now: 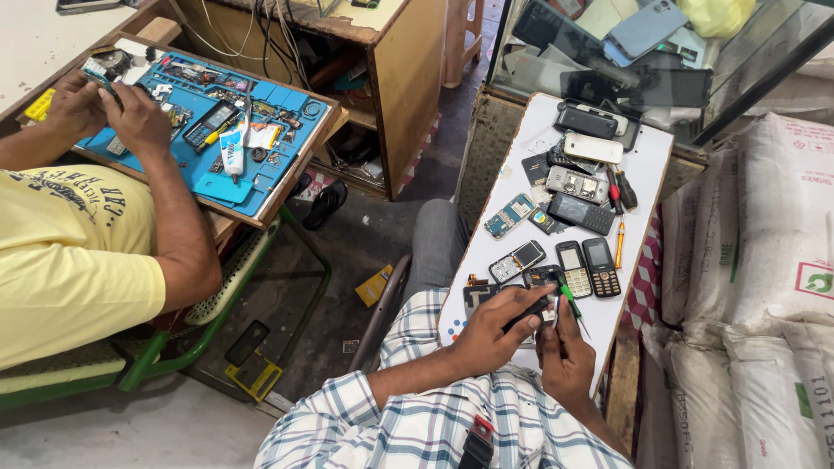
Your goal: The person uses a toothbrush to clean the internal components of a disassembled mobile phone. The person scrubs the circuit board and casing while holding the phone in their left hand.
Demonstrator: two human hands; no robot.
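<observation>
My left hand (497, 328) grips a small black opened phone (537, 306) and presses it onto the white board (647, 161) in front of me. My right hand (565, 354) holds a green-handled screwdriver (569, 302) with its tip at the phone. Just beyond my hands lie two black keypad phones (588, 267) side by side and a dismantled phone body (516, 261). Further up the board sit a bare circuit board (509, 215), a black keypad phone (581, 213), a silver phone shell (577, 185) and an orange screwdriver (619, 244).
A person in a yellow shirt (74, 252) works at the left over a blue repair mat (261, 95) strewn with tools. White sacks (764, 260) are stacked at the right. A glass case of phones (643, 52) stands behind the board. A black sandal (326, 204) lies on the dark floor.
</observation>
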